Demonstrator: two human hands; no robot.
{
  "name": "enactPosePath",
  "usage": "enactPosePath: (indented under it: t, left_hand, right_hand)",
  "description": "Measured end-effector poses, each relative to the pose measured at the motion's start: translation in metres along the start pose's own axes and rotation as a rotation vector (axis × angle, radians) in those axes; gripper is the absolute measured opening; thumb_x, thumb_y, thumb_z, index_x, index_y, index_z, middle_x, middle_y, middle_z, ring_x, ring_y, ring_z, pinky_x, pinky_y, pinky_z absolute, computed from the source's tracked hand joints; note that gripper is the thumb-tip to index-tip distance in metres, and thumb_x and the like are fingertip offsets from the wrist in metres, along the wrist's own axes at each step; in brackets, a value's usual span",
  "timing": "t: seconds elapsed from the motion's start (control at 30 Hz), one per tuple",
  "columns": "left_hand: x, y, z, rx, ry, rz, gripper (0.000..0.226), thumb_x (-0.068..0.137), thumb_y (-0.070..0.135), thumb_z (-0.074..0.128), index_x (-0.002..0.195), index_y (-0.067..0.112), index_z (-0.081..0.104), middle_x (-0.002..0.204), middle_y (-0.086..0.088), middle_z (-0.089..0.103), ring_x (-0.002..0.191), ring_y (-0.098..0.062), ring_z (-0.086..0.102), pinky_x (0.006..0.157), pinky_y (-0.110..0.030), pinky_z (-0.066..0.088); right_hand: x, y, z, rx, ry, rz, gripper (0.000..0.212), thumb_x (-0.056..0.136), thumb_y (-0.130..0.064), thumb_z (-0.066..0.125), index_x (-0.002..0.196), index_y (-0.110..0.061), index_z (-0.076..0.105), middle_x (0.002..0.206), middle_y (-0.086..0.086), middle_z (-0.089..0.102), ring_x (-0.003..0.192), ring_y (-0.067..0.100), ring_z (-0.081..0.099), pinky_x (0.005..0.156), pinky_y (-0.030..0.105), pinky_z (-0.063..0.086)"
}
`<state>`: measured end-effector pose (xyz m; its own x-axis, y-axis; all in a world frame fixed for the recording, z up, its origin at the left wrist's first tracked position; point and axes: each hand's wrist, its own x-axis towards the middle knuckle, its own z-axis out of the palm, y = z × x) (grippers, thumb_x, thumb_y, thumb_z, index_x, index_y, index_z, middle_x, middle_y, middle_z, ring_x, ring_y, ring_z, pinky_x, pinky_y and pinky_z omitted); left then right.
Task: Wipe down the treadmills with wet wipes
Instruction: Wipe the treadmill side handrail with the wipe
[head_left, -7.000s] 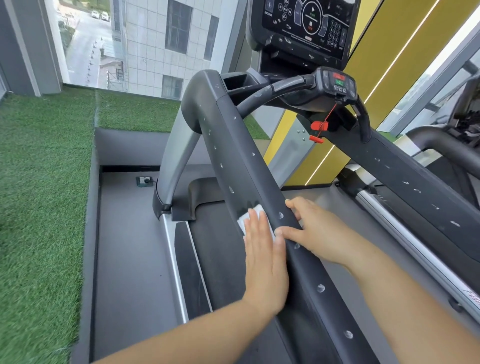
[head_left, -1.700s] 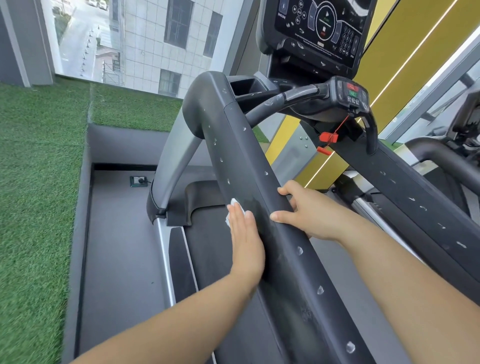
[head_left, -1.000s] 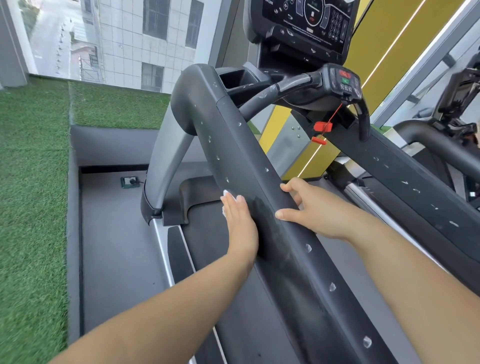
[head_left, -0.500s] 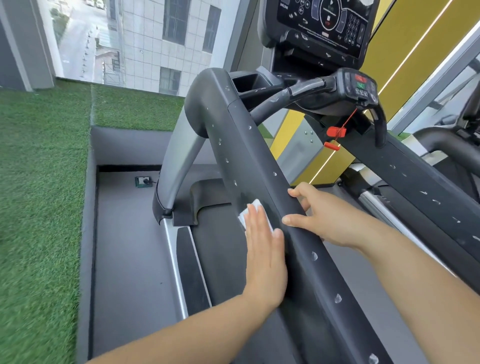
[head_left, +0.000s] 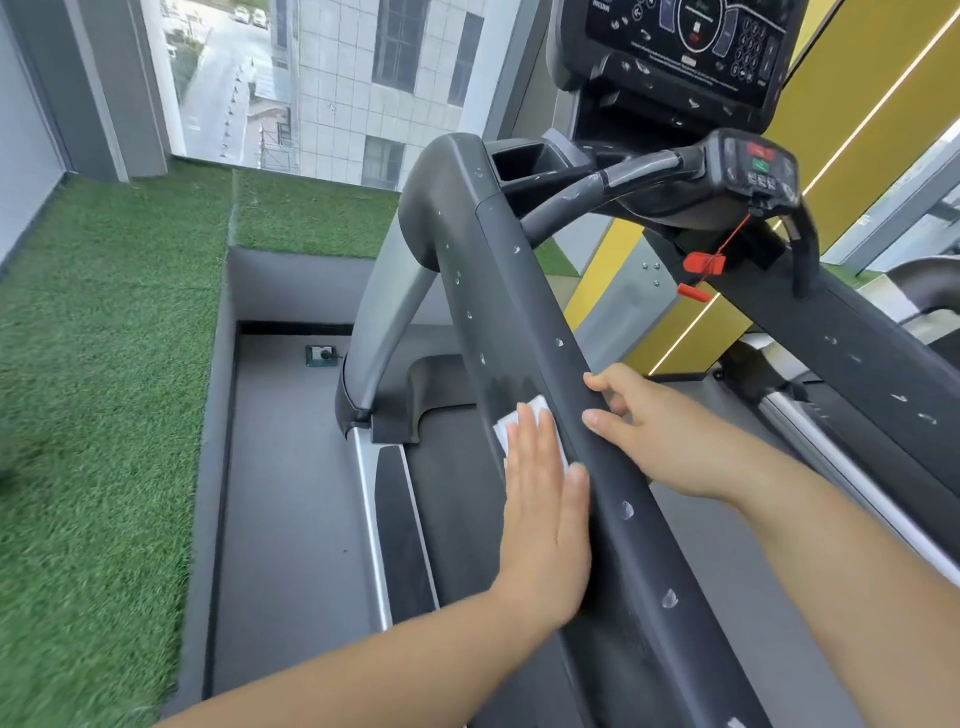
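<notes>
The left hand (head_left: 545, 519) lies flat, grip open, pressing the wet wipe (head_left: 511, 423) against the left face of the handrail (head_left: 524, 291). Just beside it, the right hand (head_left: 660, 436) curls its grip over the top edge. A grey floor strip (head_left: 291, 493) runs left, edged by artificial grass (head_left: 104, 364). The writing on the console (head_left: 685, 47) is unreadable.

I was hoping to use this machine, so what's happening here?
A person is wiping down the treadmill's black side handrail. The left hand, fingers straight, presses a white wet wipe flat against the rail's side face, while the right hand grips the rail's top edge just beside it. Pale specks dot the rail above and below the hands, so the wiping looks unfinished.
</notes>
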<state>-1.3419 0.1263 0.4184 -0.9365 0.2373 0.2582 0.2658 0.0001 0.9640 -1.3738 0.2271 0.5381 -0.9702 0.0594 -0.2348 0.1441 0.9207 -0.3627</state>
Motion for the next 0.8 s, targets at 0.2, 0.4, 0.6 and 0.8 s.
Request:
enactPosePath:
  t: [0.2, 0.4, 0.6, 0.8]
  left_hand:
    - [0.031, -0.002, -0.008, -0.079, 0.028, -0.109, 0.049, 0.103, 0.037, 0.017, 0.142, 0.036, -0.012, 0.148, 0.029, -0.020, 0.133, 0.013, -0.026, 0.108, -0.009, -0.013]
    - [0.029, -0.012, -0.010, -0.083, -0.021, -0.103, 0.050, 0.100, 0.041, 0.015, 0.140, 0.037, -0.015, 0.146, 0.029, -0.026, 0.130, 0.016, -0.029, 0.106, -0.006, -0.015]
    - [0.041, -0.007, -0.019, -0.093, -0.030, -0.099, 0.051, 0.104, 0.027, 0.019, 0.139, 0.035, -0.017, 0.144, 0.030, -0.026, 0.128, 0.018, -0.030, 0.109, -0.011, -0.015]
    - [0.068, -0.020, -0.024, -0.107, 0.001, -0.137, 0.049, 0.105, 0.025, 0.018, 0.137, 0.036, -0.017, 0.143, 0.030, -0.025, 0.123, 0.019, -0.033, 0.111, -0.014, -0.014]
  right_hand:
    - [0.014, -0.008, -0.011, 0.052, 0.088, 0.065, 0.026, 0.096, -0.036, 0.050, 0.119, -0.026, 0.045, 0.091, -0.005, 0.060, 0.081, 0.026, 0.067, 0.077, 0.047, 0.055]
    - [0.059, -0.034, -0.014, -0.068, 0.164, 0.067, 0.068, 0.092, -0.047, 0.053, 0.147, -0.024, 0.021, 0.120, -0.001, 0.055, 0.095, 0.022, 0.058, 0.080, 0.037, 0.051]
    - [0.088, -0.046, -0.011, -0.165, 0.149, 0.101, 0.062, 0.093, -0.048, 0.051, 0.143, -0.017, 0.030, 0.137, 0.007, 0.049, 0.115, 0.025, 0.052, 0.079, 0.031, 0.042]
    - [0.094, -0.050, -0.017, -0.241, 0.079, 0.114, 0.062, 0.094, -0.046, 0.052, 0.142, -0.013, 0.031, 0.142, 0.007, 0.044, 0.125, 0.025, 0.047, 0.094, 0.034, 0.040]
